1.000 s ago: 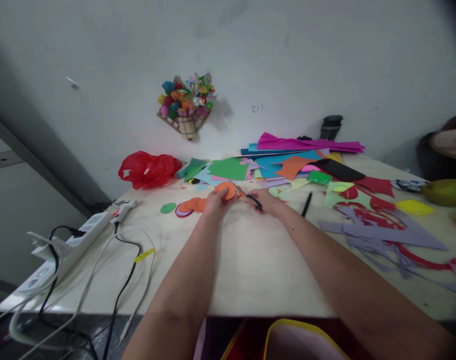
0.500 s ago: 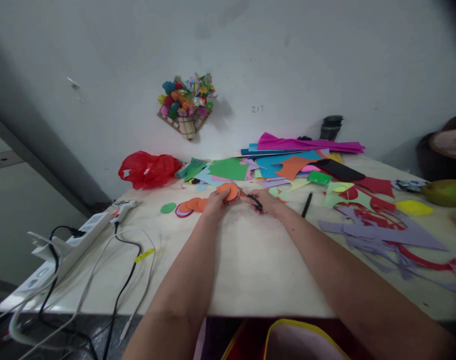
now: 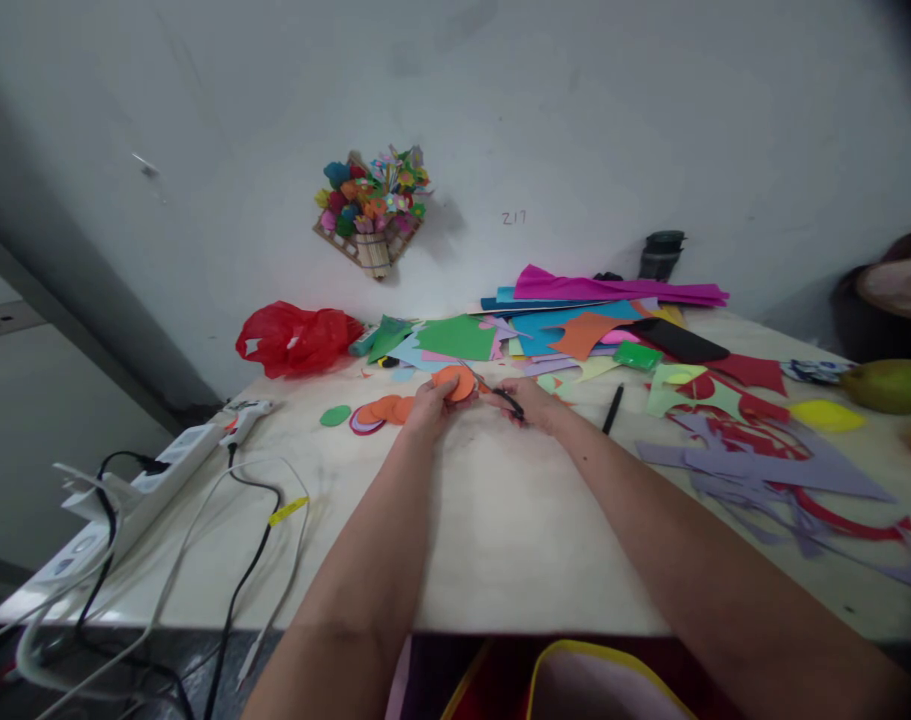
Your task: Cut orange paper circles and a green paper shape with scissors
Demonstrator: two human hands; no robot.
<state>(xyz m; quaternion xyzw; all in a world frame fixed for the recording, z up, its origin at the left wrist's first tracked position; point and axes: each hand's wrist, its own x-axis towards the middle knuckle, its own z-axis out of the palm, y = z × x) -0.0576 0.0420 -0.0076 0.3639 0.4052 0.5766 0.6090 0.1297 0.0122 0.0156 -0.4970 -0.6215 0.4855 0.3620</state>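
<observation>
My left hand (image 3: 431, 404) pinches a round orange paper piece (image 3: 456, 382) over the middle of the table. Dark-handled scissors (image 3: 508, 402) are gripped in my right hand (image 3: 528, 399), their blades pointing left at the right edge of the orange paper. Whether the blades are closed is too small to tell. Left of my left hand lies an overlapping row of orange paper circles (image 3: 384, 408), with a purple and red circle under its left end. A green paper circle (image 3: 336, 416) lies apart, further left.
Coloured sheets (image 3: 459, 338) and a black phone (image 3: 680, 340) lie at the back. A black pen (image 3: 613, 408) and purple scraps (image 3: 755, 470) are on the right. Leftward are a red plastic bag (image 3: 300, 340), a power strip (image 3: 136, 500) and loose cables. Paper flowers (image 3: 372, 205) hang on the wall.
Hardly anything differs. Both hands keep their places with the orange paper and the scissors; the view has shifted very slightly.
</observation>
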